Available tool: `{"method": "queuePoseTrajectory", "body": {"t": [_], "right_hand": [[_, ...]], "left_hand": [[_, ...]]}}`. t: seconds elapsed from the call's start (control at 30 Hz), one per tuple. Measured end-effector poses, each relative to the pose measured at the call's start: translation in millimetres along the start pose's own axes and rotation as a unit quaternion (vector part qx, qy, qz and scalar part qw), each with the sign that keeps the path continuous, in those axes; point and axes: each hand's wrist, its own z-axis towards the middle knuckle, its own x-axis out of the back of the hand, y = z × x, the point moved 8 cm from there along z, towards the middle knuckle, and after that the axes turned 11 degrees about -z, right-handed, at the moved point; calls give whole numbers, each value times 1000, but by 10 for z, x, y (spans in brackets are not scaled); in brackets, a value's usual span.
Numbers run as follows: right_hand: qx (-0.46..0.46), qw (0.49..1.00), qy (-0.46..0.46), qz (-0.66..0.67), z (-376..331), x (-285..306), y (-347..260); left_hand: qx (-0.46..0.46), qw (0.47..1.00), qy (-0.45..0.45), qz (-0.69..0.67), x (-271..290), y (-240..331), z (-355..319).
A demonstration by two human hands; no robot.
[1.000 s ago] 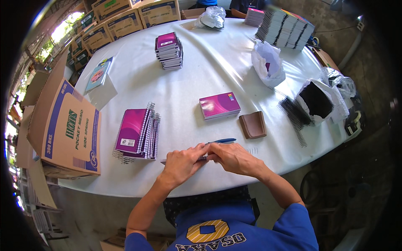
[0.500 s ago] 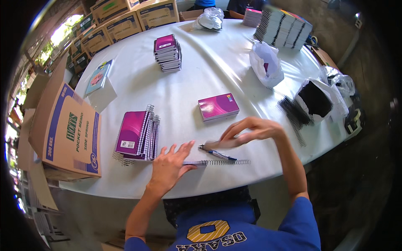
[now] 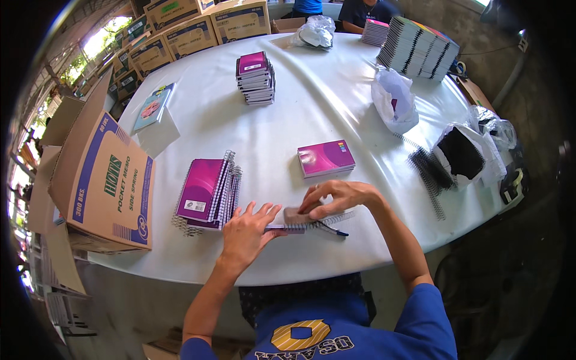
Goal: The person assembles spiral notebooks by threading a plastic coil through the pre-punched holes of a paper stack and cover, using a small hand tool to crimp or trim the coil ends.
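My left hand (image 3: pixel 245 235) has its fingers spread on the far side of a small purple notebook (image 3: pixel 295 231), its thumb on the near side, holding it on edge. A wire coil (image 3: pixel 336 218) extends rightward from the notebook's edge. My right hand (image 3: pixel 342 197) grips a grey-brown block (image 3: pixel 296 216), pressed against the coil beside the notebook. A slim tool with a blue end (image 3: pixel 333 230) lies under the coil, partly hidden. To the left sits a pile of purple spiral notebooks (image 3: pixel 204 189); beyond my right hand lie uncoiled purple notebooks (image 3: pixel 326 158).
An open cardboard box (image 3: pixel 111 180) stands at the left edge. Farther back are a notebook stack (image 3: pixel 256 78) and tall spiral-bound stacks (image 3: pixel 417 48). Plastic bags (image 3: pixel 393 105) and loose black coils (image 3: pixel 432 168) lie to the right. Two people sit at the far side.
My right hand has moved down and left, bringing the block onto the coil. The slim tool is now partly covered. My left hand keeps its place on the notebook; the whole view has shifted slightly.
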Motion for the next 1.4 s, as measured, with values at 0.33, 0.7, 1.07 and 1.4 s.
{"method": "queuePoseTrajectory", "body": {"t": [0.33,0.7,1.07,1.4], "right_hand": [[36,987,46,147,75,75,40],[-77,995,56,14,66,95,142],[-46,995,82,33,64,81,40],[14,983,113,141,175,95,-21]], "left_hand": [[44,992,90,-78,110,-97,-13],[102,911,233,-325,7,-310,-132],[130,793,228,-550,-341,-449,-134],[89,722,239,-643,-458,-515,-167]]}}
